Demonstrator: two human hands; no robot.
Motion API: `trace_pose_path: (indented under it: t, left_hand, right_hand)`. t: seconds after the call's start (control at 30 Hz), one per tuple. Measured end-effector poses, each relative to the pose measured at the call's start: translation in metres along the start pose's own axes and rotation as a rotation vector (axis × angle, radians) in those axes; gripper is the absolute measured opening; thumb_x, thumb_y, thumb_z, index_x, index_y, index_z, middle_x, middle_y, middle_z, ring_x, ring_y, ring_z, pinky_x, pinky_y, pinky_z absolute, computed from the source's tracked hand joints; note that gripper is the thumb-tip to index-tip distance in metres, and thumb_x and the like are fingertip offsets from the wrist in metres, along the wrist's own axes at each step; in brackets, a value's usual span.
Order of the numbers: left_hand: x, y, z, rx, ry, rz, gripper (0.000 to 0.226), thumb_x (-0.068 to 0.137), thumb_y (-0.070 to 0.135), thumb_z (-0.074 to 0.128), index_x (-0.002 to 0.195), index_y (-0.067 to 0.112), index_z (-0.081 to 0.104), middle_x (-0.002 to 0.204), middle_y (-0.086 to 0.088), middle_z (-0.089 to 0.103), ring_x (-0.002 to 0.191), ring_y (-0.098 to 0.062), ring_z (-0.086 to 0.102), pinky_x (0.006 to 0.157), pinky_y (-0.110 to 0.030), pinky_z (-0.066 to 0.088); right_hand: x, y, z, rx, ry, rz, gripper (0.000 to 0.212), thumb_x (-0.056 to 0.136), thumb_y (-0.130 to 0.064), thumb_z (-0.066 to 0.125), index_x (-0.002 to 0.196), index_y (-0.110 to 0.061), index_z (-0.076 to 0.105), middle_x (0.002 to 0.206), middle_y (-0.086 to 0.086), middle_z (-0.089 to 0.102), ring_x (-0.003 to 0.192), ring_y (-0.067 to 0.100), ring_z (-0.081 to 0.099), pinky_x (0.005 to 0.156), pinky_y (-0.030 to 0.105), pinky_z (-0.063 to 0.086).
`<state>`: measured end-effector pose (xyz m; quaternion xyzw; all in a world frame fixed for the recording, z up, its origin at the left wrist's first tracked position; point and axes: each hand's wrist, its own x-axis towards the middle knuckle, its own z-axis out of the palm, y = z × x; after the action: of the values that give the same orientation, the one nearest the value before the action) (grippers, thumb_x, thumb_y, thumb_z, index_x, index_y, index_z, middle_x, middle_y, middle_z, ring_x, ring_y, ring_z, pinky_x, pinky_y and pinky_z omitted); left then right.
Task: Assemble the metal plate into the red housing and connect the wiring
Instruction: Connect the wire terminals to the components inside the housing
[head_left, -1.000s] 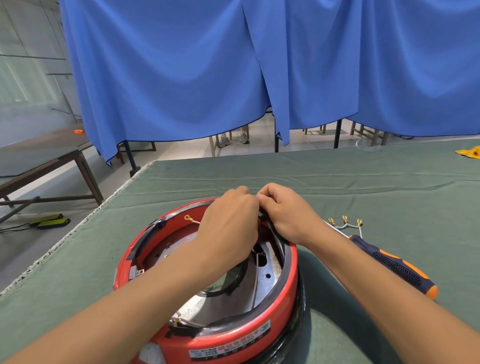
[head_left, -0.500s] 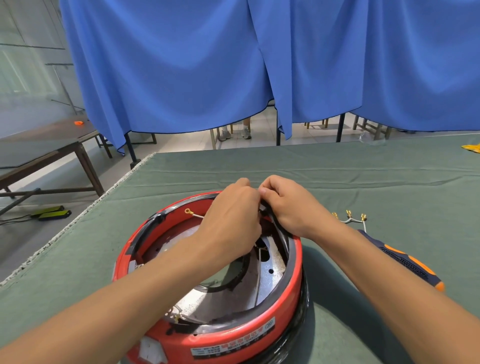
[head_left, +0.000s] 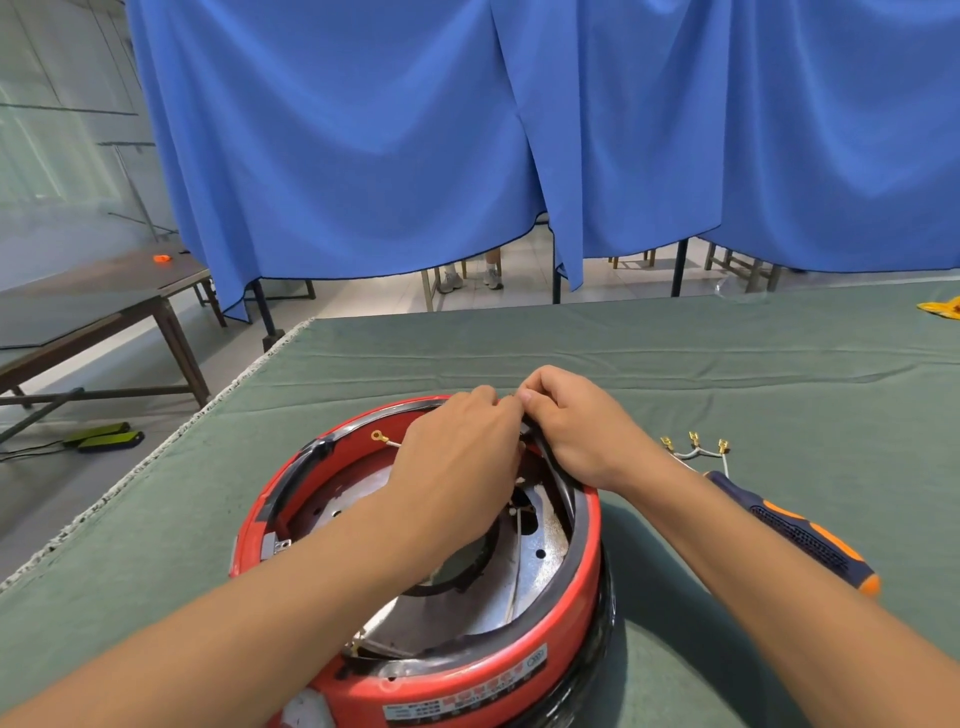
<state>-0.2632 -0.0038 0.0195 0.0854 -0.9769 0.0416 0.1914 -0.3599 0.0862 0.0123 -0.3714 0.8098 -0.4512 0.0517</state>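
The round red housing (head_left: 561, 644) sits upside down on the green table cloth, right in front of me. A shiny metal plate (head_left: 540, 551) lies inside it, partly hidden by my left forearm. My left hand (head_left: 457, 462) and my right hand (head_left: 576, 426) meet over the housing's far rim, fingers pinched together on a small wire end that I can hardly see. A white wire with a brass ring terminal (head_left: 378, 436) sticks out to the left of my left hand. A black band (head_left: 556, 467) runs along the rim under my right hand.
A screwdriver (head_left: 795, 535) with a dark blue and orange handle lies right of the housing. Beyond it lie loose white wires with brass terminals (head_left: 693, 447). The table's left edge (head_left: 156, 457) drops to the floor. Blue curtains hang behind; a yellow object (head_left: 943, 307) lies far right.
Both hands stay pinched together at the housing's far rim, with only small finger shifts. The view has tilted and drifted slightly.
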Motion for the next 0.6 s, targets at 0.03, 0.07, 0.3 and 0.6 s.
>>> trace_pose_path:
  t: [0.03, 0.07, 0.3, 0.6]
  left_hand:
    - [0.001, 0.000, -0.001, 0.001, -0.006, -0.002, 0.006, 0.097, 0.025, 0.042, 0.100, 0.022, 0.045, 0.088, 0.001, 0.042, 0.093, -0.023, 0.054, 0.061, -0.031, 0.027]
    - [0.001, 0.000, -0.002, -0.001, -0.024, -0.005, 0.002, 0.097, 0.025, 0.043, 0.095, 0.023, 0.043, 0.091, 0.000, 0.050, 0.092, -0.024, 0.055, 0.061, -0.032, 0.028]
    - [0.009, -0.006, -0.005, -0.171, -0.114, 0.010, 0.031, 0.092, 0.022, 0.049, 0.065, 0.024, 0.034, 0.074, 0.000, 0.047, 0.080, -0.033, 0.055, 0.060, -0.037, 0.033]
    - [0.008, -0.013, -0.003, -0.345, -0.113, 0.014, 0.023, 0.089, 0.018, 0.058, 0.067, 0.016, 0.051, 0.065, -0.001, 0.052, 0.072, -0.029, 0.052, 0.066, -0.038, 0.041]
  right_hand:
    - [0.000, 0.000, 0.000, 0.005, 0.001, 0.002, 0.019, 0.099, -0.019, 0.044, 0.083, -0.014, 0.052, 0.078, -0.005, 0.054, 0.081, 0.017, 0.050, 0.070, 0.029, 0.035]
    - [0.000, 0.000, 0.000, 0.008, 0.001, 0.005, 0.018, 0.099, -0.019, 0.044, 0.083, -0.014, 0.052, 0.077, -0.005, 0.054, 0.081, 0.016, 0.050, 0.069, 0.028, 0.034]
    - [0.000, 0.000, -0.001, -0.004, -0.012, -0.009, 0.018, 0.099, -0.019, 0.043, 0.085, -0.013, 0.052, 0.079, -0.004, 0.054, 0.081, 0.016, 0.049, 0.067, 0.028, 0.033]
    - [0.002, 0.000, -0.002, -0.057, -0.028, -0.019, 0.019, 0.100, -0.021, 0.042, 0.084, -0.015, 0.052, 0.080, -0.005, 0.055, 0.084, 0.017, 0.050, 0.068, 0.028, 0.032]
